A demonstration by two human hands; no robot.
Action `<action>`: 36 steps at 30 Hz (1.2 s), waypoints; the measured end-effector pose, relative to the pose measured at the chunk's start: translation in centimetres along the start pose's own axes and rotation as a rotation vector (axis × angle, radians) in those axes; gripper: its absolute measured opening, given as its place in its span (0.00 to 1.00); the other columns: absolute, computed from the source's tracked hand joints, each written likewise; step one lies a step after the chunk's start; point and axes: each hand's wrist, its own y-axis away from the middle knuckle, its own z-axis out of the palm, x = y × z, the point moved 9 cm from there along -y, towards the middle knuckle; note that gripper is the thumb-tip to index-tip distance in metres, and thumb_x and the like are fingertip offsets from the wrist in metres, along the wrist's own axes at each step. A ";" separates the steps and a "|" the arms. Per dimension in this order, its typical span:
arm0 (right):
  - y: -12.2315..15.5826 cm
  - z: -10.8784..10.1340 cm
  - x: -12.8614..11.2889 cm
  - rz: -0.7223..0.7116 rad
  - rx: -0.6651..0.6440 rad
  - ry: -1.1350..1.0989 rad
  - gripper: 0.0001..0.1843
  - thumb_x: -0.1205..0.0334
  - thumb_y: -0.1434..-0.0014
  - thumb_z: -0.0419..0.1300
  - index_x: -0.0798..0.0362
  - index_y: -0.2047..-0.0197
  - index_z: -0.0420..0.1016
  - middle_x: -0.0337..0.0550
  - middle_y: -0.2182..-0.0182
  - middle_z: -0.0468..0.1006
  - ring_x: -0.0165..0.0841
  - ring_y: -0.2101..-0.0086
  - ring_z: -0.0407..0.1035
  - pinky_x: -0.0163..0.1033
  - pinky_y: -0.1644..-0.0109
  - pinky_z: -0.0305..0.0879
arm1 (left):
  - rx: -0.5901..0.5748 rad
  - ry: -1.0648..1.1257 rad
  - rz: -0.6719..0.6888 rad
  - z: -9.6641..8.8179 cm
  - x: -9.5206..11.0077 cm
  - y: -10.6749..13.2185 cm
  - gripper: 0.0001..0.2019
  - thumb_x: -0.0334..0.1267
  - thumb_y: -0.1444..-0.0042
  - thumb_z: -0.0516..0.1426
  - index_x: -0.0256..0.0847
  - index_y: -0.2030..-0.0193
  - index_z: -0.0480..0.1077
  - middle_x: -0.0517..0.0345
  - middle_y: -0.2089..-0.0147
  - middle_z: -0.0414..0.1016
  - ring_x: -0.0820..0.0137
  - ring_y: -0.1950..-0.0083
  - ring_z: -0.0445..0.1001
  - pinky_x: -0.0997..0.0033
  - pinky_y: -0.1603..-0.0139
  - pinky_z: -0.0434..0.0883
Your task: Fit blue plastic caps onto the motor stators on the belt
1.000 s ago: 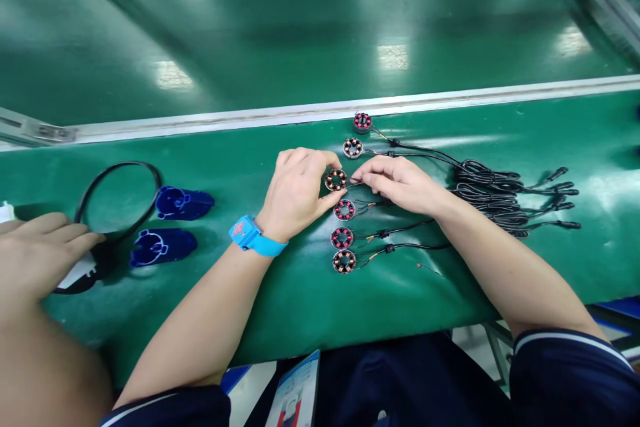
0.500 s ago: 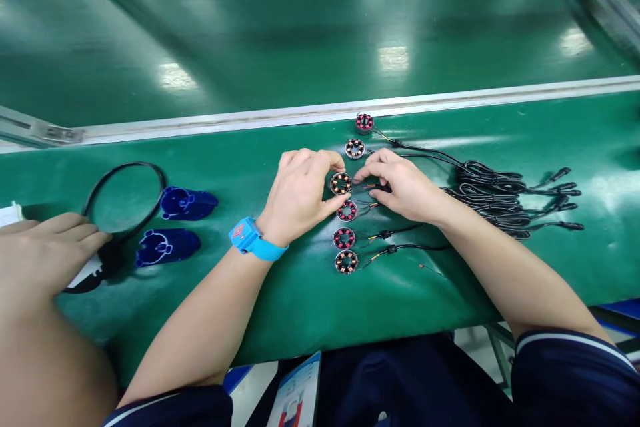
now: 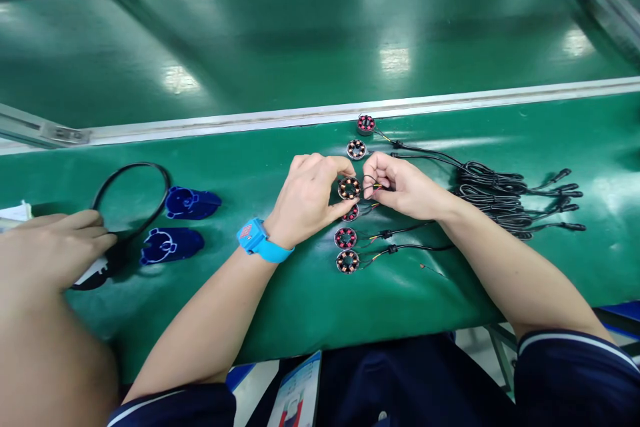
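My left hand [image 3: 307,197], with a blue wristband [image 3: 260,240], pinches a small round coil ring [image 3: 349,188] between thumb and fingers. My right hand [image 3: 400,185] is closed on the thin wires coming off that ring, right beside it. Other coil rings lie in a column on the green mat: two above [image 3: 365,124] [image 3: 356,149], one partly hidden under my left thumb [image 3: 351,214], two below [image 3: 344,237] [image 3: 347,261]. Their black cables run right to a bundle [image 3: 500,193].
Another person's hand [image 3: 55,247] rests at the left edge on a black ring-shaped part [image 3: 131,197]. Two blue plastic pieces [image 3: 193,203] [image 3: 170,245] lie next to it. A metal rail [image 3: 250,119] bounds the mat; a green conveyor runs beyond.
My hands have lifted the coil ring slightly and drawn closer together; my right hand has curled in on the wires. The other person's hand shifted a little to the right.
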 end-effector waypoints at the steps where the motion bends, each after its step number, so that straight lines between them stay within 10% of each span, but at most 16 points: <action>1: 0.0 0.0 0.1 0.005 0.002 0.003 0.13 0.76 0.48 0.56 0.52 0.61 0.63 0.37 0.66 0.72 0.27 0.66 0.68 0.34 0.60 0.64 | -0.003 0.010 0.016 0.0 0.1 -0.1 0.12 0.44 0.40 0.61 0.44 0.53 0.67 0.57 0.55 0.77 0.62 0.56 0.72 0.59 0.50 0.62; 12: 0.1 -0.5 1.3 0.145 -0.041 0.332 0.24 0.67 0.50 0.66 0.51 0.48 0.70 0.39 0.60 0.79 0.31 0.64 0.69 0.37 0.59 0.65 | -0.319 0.193 0.033 2.8 -1.8 0.0 0.19 0.57 0.35 0.53 0.43 0.65 0.70 0.57 0.56 0.78 0.63 0.53 0.73 0.62 0.51 0.63; 23: 0.7 -6.6 -2.9 -0.039 0.413 0.515 0.13 0.64 0.42 0.60 0.53 0.53 0.74 0.44 0.56 0.79 0.37 0.57 0.72 0.46 0.47 0.69 | -0.032 0.139 -0.071 0.1 -2.6 -2.1 0.11 0.45 0.35 0.55 0.44 0.50 0.70 0.52 0.47 0.73 0.61 0.43 0.70 0.59 0.42 0.67; 36: -0.6 -3.8 0.4 -0.020 0.237 0.697 0.20 0.75 0.43 0.56 0.54 0.48 0.72 0.46 0.53 0.78 0.35 0.59 0.74 0.47 0.49 0.72 | -0.070 0.073 -0.029 2.7 -3.0 -3.9 0.08 0.37 0.41 0.61 0.42 0.62 0.64 0.54 0.56 0.75 0.62 0.54 0.73 0.63 0.53 0.68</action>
